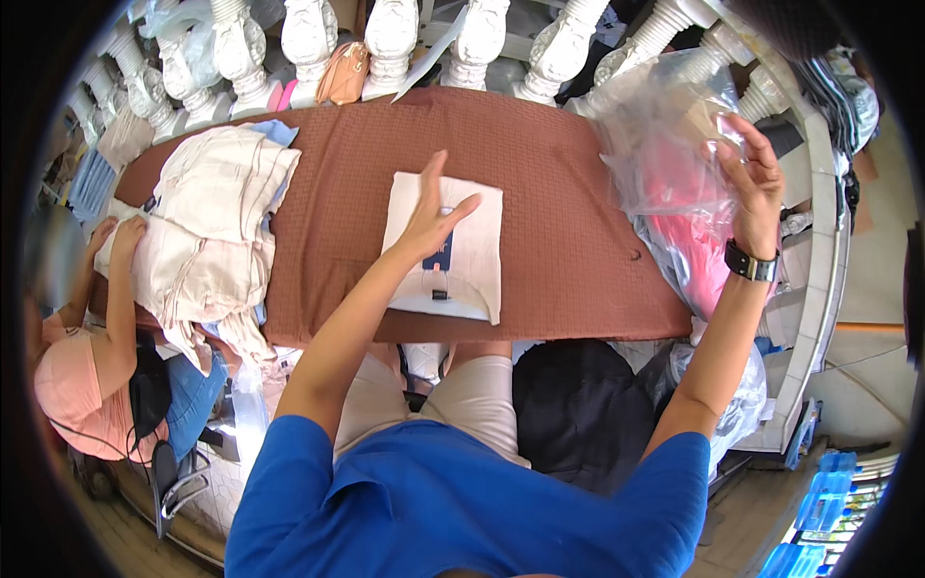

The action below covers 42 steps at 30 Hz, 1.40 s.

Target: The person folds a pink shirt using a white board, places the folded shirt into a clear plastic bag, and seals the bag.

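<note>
A folded cream garment (477,250) lies flat on the brown-covered table in front of me, with a dark blue hang tag (438,256) on its front. Over its upper part is my left hand (434,220), thumb and fingers spread, holding nothing; whether it touches the cloth I cannot tell. At the table's right end my right hand (756,178) pinches a clear plastic bag (626,183) between thumb and fingers. The bag is somewhat blurred and hangs over other clear bags with bright pink contents (708,265).
At the left, a person's hands (118,236) rest on a pile of cream garments (212,188). White balusters (388,48) line the table's far edge, with a tan bag (343,73) among them. A round black seat (583,409) stands below the near edge, right of my legs.
</note>
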Each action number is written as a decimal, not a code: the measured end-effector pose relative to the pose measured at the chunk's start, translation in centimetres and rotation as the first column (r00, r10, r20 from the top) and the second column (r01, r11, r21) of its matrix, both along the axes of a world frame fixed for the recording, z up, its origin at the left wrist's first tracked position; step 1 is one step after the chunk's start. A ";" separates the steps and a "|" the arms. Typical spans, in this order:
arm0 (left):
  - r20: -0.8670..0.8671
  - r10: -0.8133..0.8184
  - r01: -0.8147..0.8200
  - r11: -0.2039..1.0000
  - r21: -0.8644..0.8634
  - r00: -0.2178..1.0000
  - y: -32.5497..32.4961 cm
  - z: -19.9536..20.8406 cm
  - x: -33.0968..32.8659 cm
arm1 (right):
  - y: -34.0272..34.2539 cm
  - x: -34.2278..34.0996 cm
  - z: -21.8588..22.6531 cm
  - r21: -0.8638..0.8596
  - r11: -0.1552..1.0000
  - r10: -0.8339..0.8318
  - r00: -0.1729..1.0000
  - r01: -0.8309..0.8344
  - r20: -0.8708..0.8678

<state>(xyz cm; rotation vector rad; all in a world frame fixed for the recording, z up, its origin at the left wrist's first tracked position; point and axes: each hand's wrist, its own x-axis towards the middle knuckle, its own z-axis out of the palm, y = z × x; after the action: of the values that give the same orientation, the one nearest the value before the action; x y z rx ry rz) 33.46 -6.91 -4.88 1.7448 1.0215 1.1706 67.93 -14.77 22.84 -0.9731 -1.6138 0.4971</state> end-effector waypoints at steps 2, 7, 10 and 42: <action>0.239 -0.141 0.195 0.957 -0.217 0.961 -1.5 2.7 2.0 | -2.4 -0.8 0.9 -0.025 1.000 0.012 0.997 -0.014 -0.081; 0.454 -0.212 0.394 0.847 -0.356 0.866 -1.7 2.4 4.7 | -5.2 -1.2 2.2 -0.024 0.997 0.067 0.963 -0.076 -0.263; 0.576 -0.190 0.436 0.838 -0.327 0.795 -1.1 2.7 5.3 | -5.4 0.3 2.2 -0.026 0.986 0.147 0.926 -0.166 -0.349; -0.815 0.050 0.103 0.986 0.133 0.578 5.5 16.7 -8.1 | 13.7 -15.8 -8.3 -0.259 0.959 0.040 0.850 0.115 0.526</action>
<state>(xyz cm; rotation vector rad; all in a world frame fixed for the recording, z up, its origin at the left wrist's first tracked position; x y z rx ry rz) 25.32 -1.41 11.86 2.5190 1.4298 0.3515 52.10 -1.06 14.55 -1.4490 -2.0444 0.4632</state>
